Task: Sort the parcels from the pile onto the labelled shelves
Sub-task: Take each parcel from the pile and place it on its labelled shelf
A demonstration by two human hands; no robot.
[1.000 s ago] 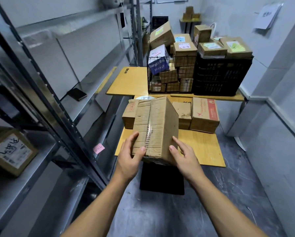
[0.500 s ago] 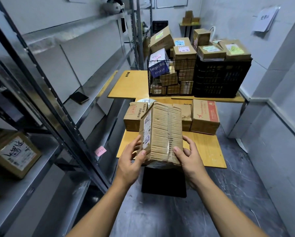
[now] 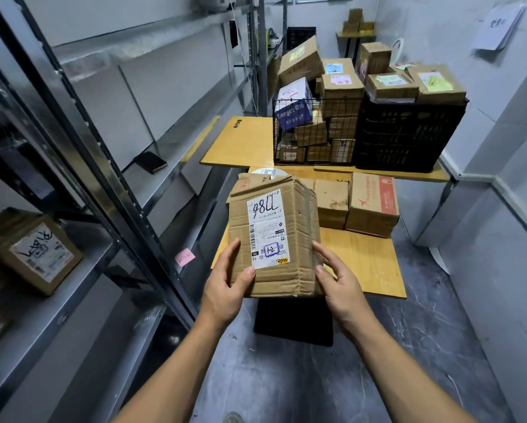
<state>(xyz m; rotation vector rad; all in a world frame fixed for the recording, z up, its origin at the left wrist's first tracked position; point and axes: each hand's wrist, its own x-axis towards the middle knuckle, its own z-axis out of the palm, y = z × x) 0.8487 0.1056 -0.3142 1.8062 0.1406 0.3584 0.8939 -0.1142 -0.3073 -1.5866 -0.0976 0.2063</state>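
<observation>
I hold a worn cardboard parcel [image 3: 289,239] in front of me, its white shipping label facing up with "7786" handwritten and a stamped "2-1". My left hand [image 3: 225,285] grips its lower left corner, thumb on top. My right hand [image 3: 338,279] grips the lower right side. Behind it on a low wooden board [image 3: 369,264] lie more parcels [image 3: 372,206]. Further back a wire basket [image 3: 314,129] and a black crate [image 3: 408,132] are piled with parcels. The metal shelves [image 3: 140,184] run along my left.
A boxed parcel [image 3: 33,251] sits on a left shelf, a dark phone-like object [image 3: 150,162] lies on a higher one, and a pink sticky label [image 3: 185,257] marks a shelf edge. A black mat [image 3: 292,322] lies on the grey floor. A white wall closes the right side.
I have turned the parcel in both hands, so the face with the shipping label now points up at me instead of the taped side.
</observation>
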